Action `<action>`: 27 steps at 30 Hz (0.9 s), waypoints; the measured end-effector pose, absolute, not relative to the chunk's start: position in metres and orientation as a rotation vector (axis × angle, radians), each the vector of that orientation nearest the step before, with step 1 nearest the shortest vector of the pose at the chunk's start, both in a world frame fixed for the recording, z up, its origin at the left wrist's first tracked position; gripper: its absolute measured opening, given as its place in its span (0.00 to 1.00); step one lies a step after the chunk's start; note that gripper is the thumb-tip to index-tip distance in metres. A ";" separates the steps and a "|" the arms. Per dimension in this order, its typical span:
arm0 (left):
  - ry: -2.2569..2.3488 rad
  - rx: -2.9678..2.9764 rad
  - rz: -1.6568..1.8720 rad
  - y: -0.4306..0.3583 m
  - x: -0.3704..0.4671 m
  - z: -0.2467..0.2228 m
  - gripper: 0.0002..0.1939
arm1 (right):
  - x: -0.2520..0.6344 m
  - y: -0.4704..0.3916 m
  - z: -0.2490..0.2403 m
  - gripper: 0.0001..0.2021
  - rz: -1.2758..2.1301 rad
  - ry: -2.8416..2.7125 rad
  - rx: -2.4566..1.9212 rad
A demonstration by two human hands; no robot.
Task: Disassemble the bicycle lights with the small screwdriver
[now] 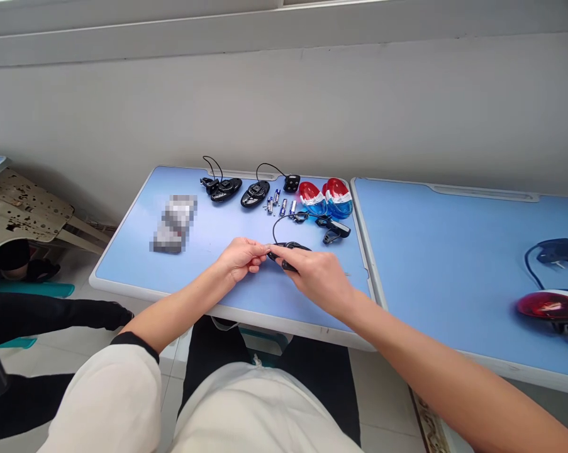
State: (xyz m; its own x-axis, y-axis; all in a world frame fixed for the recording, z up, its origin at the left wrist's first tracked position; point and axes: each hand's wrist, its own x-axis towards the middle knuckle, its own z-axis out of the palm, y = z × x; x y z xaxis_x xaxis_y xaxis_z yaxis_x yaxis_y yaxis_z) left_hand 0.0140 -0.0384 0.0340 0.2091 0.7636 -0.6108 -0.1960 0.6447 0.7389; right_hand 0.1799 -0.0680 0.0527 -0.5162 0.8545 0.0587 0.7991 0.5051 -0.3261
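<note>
Nearest the camera, two bare forearms reach out over the front edge of a blue desk [180, 277], and both hands meet just above its surface. The right hand [319, 277] is closed around a small black oval base [288, 250], fingers wrapped over its top so that most of it is hidden. The left hand [240, 258] pinches at the base's left end with thumb and fingertips, touching the right hand's fingertips there. A thin black cord [278, 225] loops up from the base toward the parts behind it.

The base looks like light moulded plastic: stiff, smooth and a little slippery, easy to hold by its long edges. Judging by its thinness, the cord is the weak point; it would flex freely and should not take any pull, so the shell is the better place to grip.

Just beyond the hands lie a black clip [333, 231], a few small batteries [280, 204] scattered close together, and two red-and-blue domed covers [326, 196] side by side. Further back, near the wall, two more black oval bases [240, 190] sit with their cords curled, and a small black switch box [292, 183] stands beside them. A blurred package [174, 223] rests to the left.

On the neighbouring desk [453, 251] to the right, well apart, a red dome light [550, 304] lies at the frame's edge.
</note>
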 end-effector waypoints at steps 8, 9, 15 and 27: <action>1.197 0.576 0.729 -0.040 0.016 0.034 0.17 | 0.157 -0.051 0.066 0.12 0.079 -2.887 -1.668; 1.200 0.578 0.729 -0.040 0.016 0.034 0.16 | 0.156 -0.052 0.066 0.10 0.079 -2.901 -1.663; 1.191 0.609 0.739 -0.044 0.016 0.031 0.16 | 0.161 -0.050 0.074 0.05 0.066 -2.739 -1.497; 1.344 1.072 0.582 -0.045 0.016 0.029 0.13 | 0.156 0.069 0.078 0.13 -0.147 -2.744 -1.801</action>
